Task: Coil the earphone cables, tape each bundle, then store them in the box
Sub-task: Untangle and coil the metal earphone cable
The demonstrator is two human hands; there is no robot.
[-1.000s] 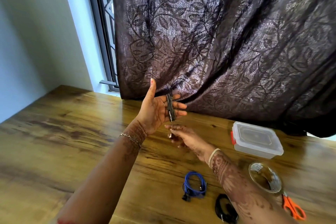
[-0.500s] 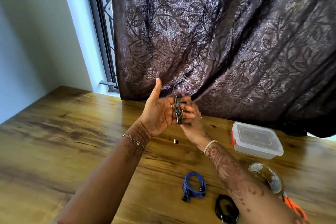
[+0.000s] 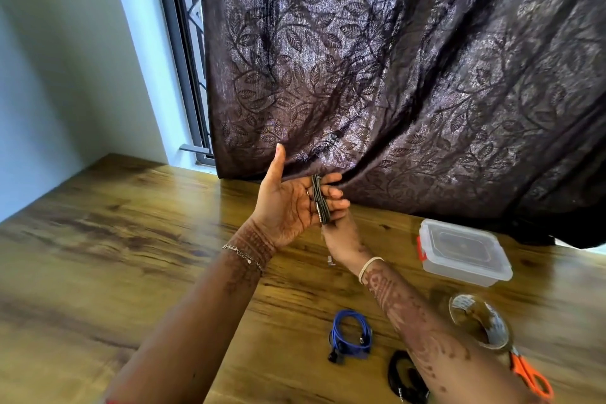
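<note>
Here, a person winds a dark earphone cable (image 3: 319, 203) around the straight fingers of the left hand (image 3: 288, 207). The hand is held up, palm toward the camera, above the far middle of a wooden surface (image 3: 131, 239). The flat hand apparently serves as a form so the loops come out even, and the thumb stands raised, clear of the winding. The right hand (image 3: 344, 239) sits just behind and below those fingers. Its own fingers are hidden, so it cannot be told whether they pinch the cable's loose end. A small metal plug (image 3: 329, 261) shows beside the right wrist, apparently dangling, which suggests a short tail remains to wind.

The cable reads as a tight, narrow band of thin dark strands lying side by side across the fingers. Nearer the camera lie a blue coil (image 3: 351, 334) and, to its right, a black coil (image 3: 405, 377) partly covered by the right forearm. No tape can be made out on either. A roll of clear tape (image 3: 478, 321) and orange scissors (image 3: 531, 377) sit near right, handy for binding. The clear plastic box (image 3: 472, 272), lid on, stands far right by a dark leaf-patterned curtain (image 3: 393, 75).
</note>
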